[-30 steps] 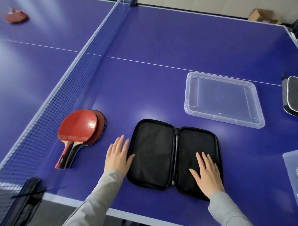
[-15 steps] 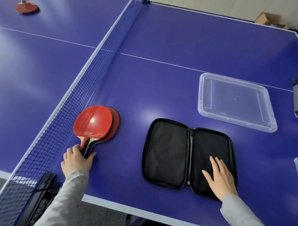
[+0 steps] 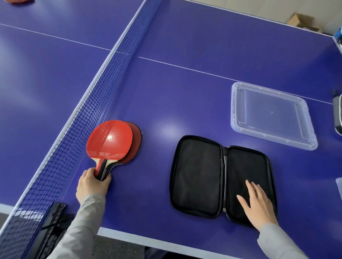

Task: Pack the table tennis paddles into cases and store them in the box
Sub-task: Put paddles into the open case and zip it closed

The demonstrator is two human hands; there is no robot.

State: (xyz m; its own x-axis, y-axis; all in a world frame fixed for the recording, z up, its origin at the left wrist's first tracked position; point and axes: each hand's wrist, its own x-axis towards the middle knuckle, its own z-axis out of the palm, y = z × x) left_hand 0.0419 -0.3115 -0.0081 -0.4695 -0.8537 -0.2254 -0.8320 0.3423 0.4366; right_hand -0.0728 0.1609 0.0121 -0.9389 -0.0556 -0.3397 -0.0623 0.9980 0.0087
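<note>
Two stacked paddles [image 3: 111, 140] with red rubber lie on the blue table beside the net. The top one hides most of the darker one under it. My left hand [image 3: 91, 184] is closed around their handles. To the right, a black zip case [image 3: 196, 175] lies unzipped and spread flat. My right hand [image 3: 259, 203] rests flat on its right half, fingers apart. A clear plastic tray [image 3: 238, 125] sits beyond the case, with nothing in it.
The net [image 3: 88, 111] runs diagonally along the left of the paddles, its black clamp [image 3: 53, 218] at the near table edge. Another red paddle [image 3: 17, 1] lies at the far left corner. A grey-edged case [image 3: 337, 114] shows at the right edge.
My left hand went from beside the case to the paddle handles and closed on them. The right hand stayed on the case. The view shifted, so everything sits further right.
</note>
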